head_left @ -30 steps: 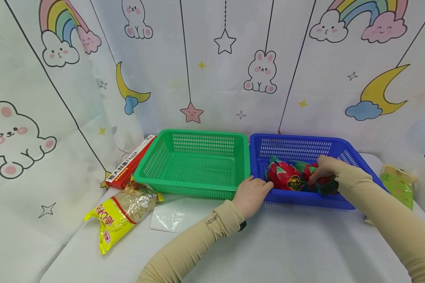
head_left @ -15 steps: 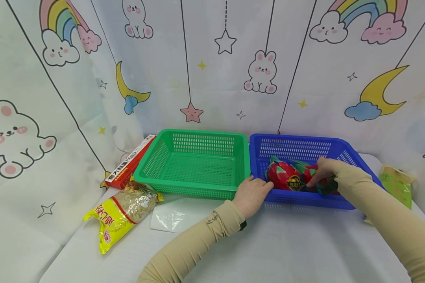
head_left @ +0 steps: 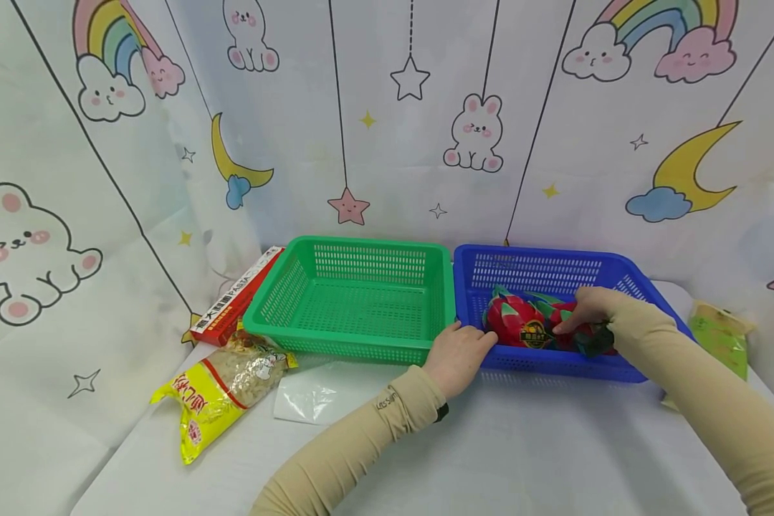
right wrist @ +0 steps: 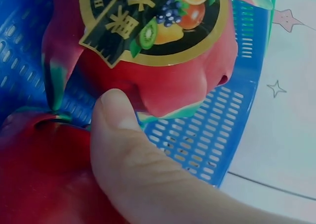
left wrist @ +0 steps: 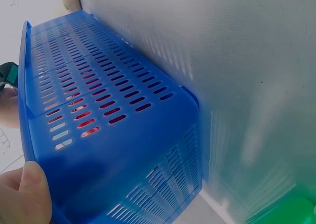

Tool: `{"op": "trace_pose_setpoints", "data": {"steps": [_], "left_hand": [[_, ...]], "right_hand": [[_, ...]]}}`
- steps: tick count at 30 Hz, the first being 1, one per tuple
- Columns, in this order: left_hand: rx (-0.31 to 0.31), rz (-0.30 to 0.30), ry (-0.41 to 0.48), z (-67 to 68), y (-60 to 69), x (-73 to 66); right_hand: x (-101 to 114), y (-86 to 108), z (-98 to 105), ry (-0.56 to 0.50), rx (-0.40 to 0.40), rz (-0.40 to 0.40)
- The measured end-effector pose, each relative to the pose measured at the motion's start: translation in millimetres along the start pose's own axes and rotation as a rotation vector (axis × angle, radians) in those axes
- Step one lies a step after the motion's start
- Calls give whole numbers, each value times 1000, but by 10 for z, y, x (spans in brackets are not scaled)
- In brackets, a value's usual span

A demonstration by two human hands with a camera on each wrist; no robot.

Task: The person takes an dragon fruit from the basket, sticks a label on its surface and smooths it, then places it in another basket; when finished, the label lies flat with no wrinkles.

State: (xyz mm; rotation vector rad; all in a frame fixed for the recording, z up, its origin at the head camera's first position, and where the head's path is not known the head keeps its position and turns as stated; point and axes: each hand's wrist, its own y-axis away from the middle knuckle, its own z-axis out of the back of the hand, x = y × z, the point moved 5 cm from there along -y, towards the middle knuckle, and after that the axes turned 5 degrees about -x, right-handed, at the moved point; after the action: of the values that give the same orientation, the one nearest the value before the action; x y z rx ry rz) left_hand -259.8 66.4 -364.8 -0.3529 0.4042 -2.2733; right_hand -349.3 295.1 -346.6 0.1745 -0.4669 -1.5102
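Observation:
My left hand (head_left: 458,358) grips the near left corner of the blue basket (head_left: 529,362). In the left wrist view its thumb lies against the outer side of the basket wall (left wrist: 94,159), just below the rim. Inside the basket sit two red dragon fruits with green-tipped scales. The left dragon fruit (head_left: 514,320) bears a black and gold label. My right hand (head_left: 596,308) holds the right dragon fruit (right wrist: 49,179) from above, its thumb along the side between the two. That hand's other fingers are hidden, and it covers part of the fruit.
A green basket (head_left: 348,347) stands against the blue one's left side. Left of it lie a red pasta box (head_left: 235,297) and a yellow snack bag (head_left: 222,394). A clear plastic sheet (head_left: 316,394) lies in front. A green packet (head_left: 722,337) lies at the far right.
My right thumb has shifted slightly left, toward the labelled dragon fruit. The left hand and both baskets have stayed in place.

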Motion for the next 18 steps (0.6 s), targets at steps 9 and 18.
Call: {"op": "trace_pose_setpoints", "data": {"steps": [9,18], "left_hand": [[9,3,-3,-10,3,-6],[-19,-6,-12,9,8,-3]], "right_hand": [[12,16,36,-8,11,1],[89,56,202,35,-65,71]]}}
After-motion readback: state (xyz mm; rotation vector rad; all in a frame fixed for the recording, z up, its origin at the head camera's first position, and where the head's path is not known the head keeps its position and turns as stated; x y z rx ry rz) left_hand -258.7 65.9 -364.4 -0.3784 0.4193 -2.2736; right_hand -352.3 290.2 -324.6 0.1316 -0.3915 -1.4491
